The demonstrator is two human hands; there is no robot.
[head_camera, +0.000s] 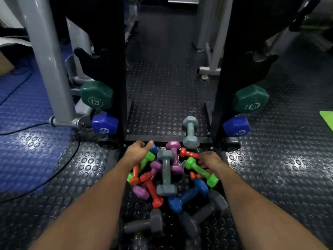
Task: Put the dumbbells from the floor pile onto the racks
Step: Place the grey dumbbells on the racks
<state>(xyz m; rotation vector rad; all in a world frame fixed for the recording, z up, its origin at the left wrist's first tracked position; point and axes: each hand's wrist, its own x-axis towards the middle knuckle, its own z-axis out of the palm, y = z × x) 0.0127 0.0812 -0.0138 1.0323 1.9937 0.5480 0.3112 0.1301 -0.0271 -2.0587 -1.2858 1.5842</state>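
Dumbbells [166,171] lie piled on the floor between the rack uprights [232,73], rigid, probably slick-coated, so take each by its narrow handle; your left hand [137,150] curls over a blue one, right hand [210,160] grips the green one's handle.

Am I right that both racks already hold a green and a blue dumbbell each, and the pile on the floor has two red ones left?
Nearly. The head view shows a green dumbbell above a blue dumbbell on the left rack, the same pair on the right rack. But the pile holds more than two red or orange ones, at least four.
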